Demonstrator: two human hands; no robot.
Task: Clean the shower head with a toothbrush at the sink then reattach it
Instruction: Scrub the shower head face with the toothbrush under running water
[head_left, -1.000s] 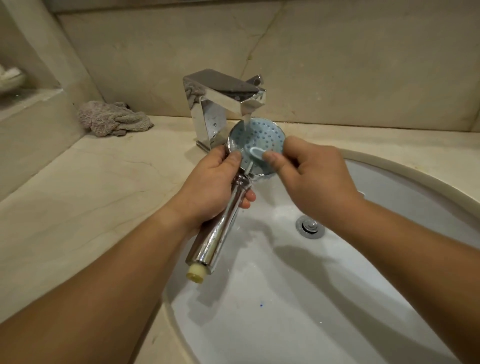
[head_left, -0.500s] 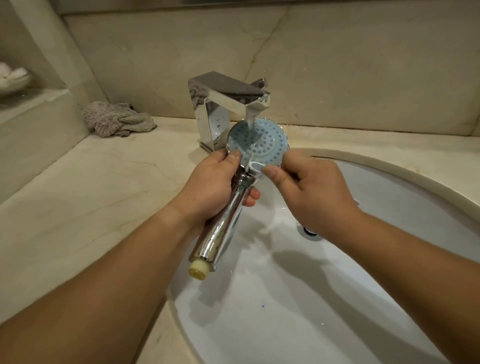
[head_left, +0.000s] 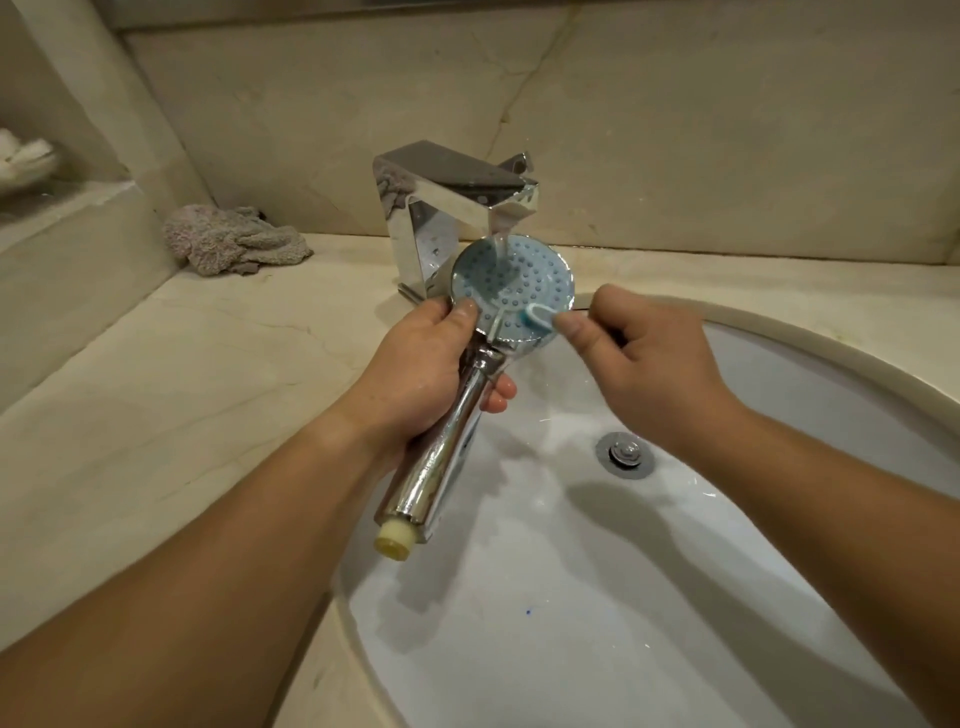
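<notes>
I count one shower head (head_left: 511, 283), gripped at the neck of its chrome handle in my left hand (head_left: 423, 371), its blue face up under the running tap (head_left: 457, 208). My right hand (head_left: 641, 371) pinches one toothbrush (head_left: 537, 316), bristles against the face's near right edge. Below both hands sits one sink (head_left: 571, 597) with one drain (head_left: 625, 453); beyond my left hand lies one cloth (head_left: 231, 241).

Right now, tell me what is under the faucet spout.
The shower head, face up in the water stream, over the sink. The toothbrush touches its lower edge. The basin directly below is covered.
</notes>
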